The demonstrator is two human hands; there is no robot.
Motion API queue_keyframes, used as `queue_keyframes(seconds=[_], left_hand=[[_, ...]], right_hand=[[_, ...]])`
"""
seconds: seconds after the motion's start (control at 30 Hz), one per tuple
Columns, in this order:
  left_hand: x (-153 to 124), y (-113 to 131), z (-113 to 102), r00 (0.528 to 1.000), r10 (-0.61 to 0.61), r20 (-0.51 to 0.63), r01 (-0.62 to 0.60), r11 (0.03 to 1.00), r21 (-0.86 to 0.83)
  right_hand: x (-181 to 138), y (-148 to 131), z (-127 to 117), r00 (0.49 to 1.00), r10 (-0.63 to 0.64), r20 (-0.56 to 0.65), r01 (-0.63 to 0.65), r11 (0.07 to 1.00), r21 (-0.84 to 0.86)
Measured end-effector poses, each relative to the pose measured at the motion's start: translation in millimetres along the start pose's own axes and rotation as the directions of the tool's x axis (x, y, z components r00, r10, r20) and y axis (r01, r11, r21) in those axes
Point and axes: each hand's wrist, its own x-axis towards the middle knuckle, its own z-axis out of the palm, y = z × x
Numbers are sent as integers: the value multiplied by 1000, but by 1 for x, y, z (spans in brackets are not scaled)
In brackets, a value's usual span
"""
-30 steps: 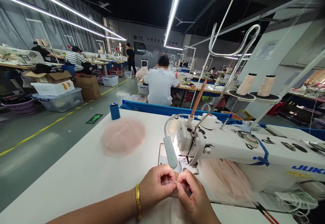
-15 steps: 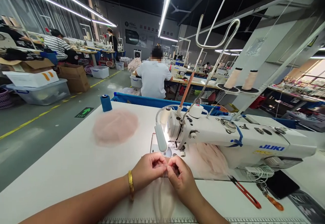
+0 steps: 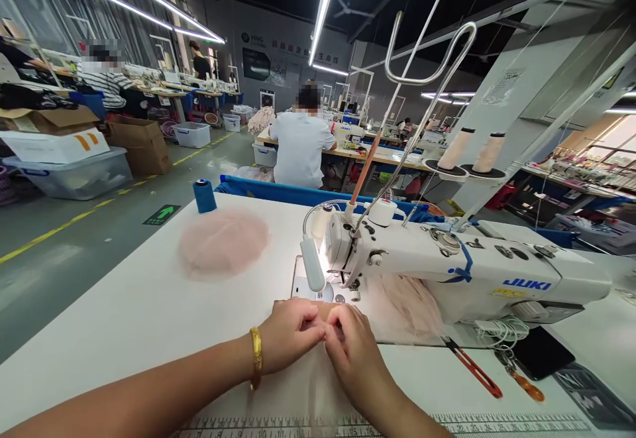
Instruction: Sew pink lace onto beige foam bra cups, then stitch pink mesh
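My left hand (image 3: 293, 327) and my right hand (image 3: 350, 338) meet in front of the sewing machine (image 3: 407, 252), thumbs and fingertips pinched together. Between them they grip a sheer pale fabric (image 3: 318, 385), which hangs down toward the table's front edge. A gold bangle (image 3: 256, 358) circles my left wrist. Just beyond my fingers lie the needle plate and the machine's small lit lamp (image 3: 313, 264). A round piece of sheer pink mesh (image 3: 223, 242) rests flat on the table to the left. More pink mesh (image 3: 410, 305) is bunched under the machine arm.
A blue thread cone (image 3: 204, 197) stands at the table's far left corner. Right of my hands lie red-handled tweezers (image 3: 474, 368), a black phone (image 3: 542, 352) and keys with an orange fob (image 3: 527, 386). A ruler strip (image 3: 497, 423) runs along the front edge. A person in white (image 3: 299, 146) sits ahead.
The view has shifted slightly, showing more of the ruler. My hands stay pinched together on the fabric, with the right hand turned a little more over it.
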Motion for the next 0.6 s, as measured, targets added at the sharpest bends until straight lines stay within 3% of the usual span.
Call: queue_keyframes(seconds=[0.1, 0.2, 0.3, 0.4, 0.47, 0.6], left_hand=[[16, -11, 7, 999, -15, -41, 26, 962, 271], [24, -24, 13, 978, 119, -173, -37, 908, 416], [26, -38, 17, 889, 387, -244, -211, 819, 533], [27, -51, 20, 769, 616, -173, -434, 701, 566], [28, -55, 22, 725, 670, -156, -499, 668, 552], [30, -58, 22, 700, 689, -189, -505, 664, 551]], right_hand=[[16, 14, 17, 1000, -16, -22, 12, 982, -188], [28, 27, 24, 1000, -7, 9, 9, 963, -268], [35, 33, 20, 998, 23, 56, -8, 968, -252], [38, 38, 15, 997, 41, 63, -25, 973, -231], [38, 41, 12, 998, 34, 46, -23, 977, -210], [33, 47, 9, 997, -26, 70, 34, 992, -119]])
